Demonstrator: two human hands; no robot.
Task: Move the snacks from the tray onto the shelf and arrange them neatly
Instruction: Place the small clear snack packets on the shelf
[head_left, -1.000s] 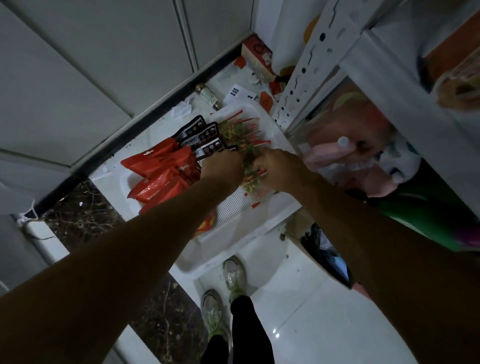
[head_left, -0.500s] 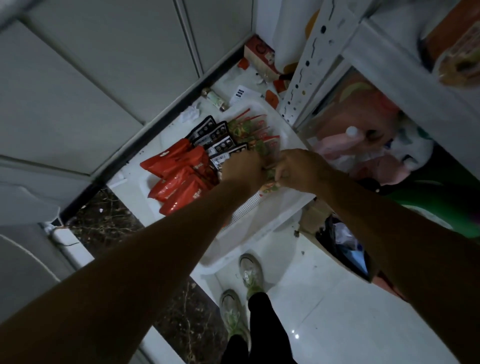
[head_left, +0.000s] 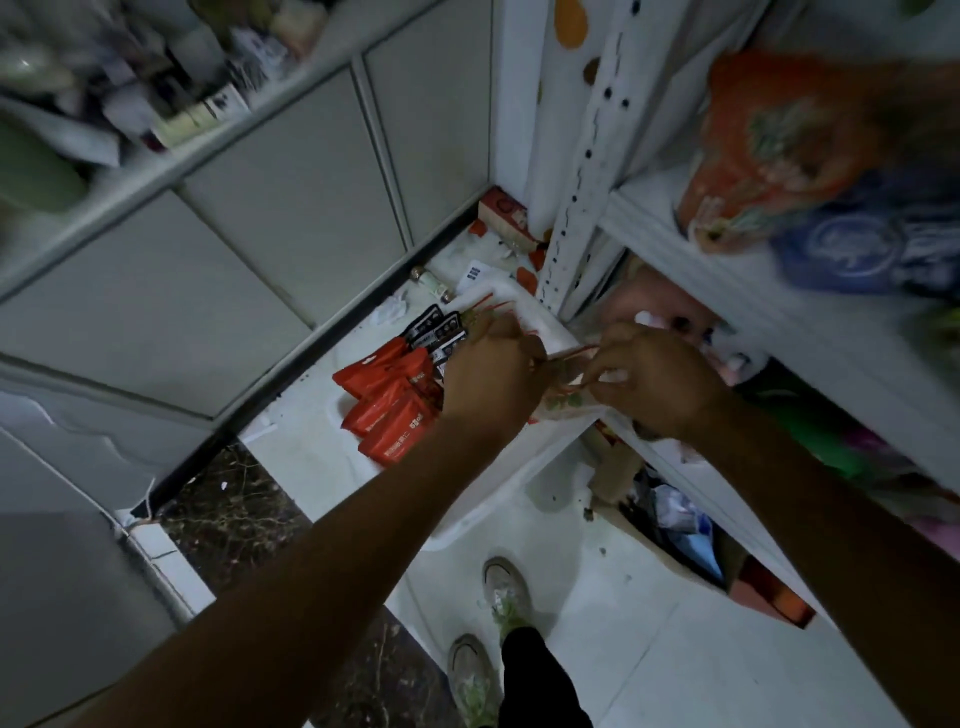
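Observation:
A white tray (head_left: 483, 499) on the floor holds several red snack packets (head_left: 392, 400) at its left and black-and-white packets (head_left: 434, 327) behind them. My left hand (head_left: 491, 374) and my right hand (head_left: 654, 379) meet above the tray's right part, both closed on a bundle of clear red-edged packets with green contents (head_left: 563, 397). The bundle is lifted off the tray, close to the white shelf (head_left: 701, 249) at the right. More red-edged packets (head_left: 488, 301) show behind my left hand.
The shelf's perforated post (head_left: 582, 171) stands just behind my hands. An orange bag (head_left: 769, 150) and a blue pack (head_left: 852, 249) lie on the upper shelf, pink items (head_left: 649, 306) below. A small bottle (head_left: 431, 283) and scraps lie on the floor. My shoes (head_left: 493, 623) are below.
Both hands have closed on the red-edged packets and lifted them off the tray toward the shelf. The view has tilted upward, showing more of the shelves.

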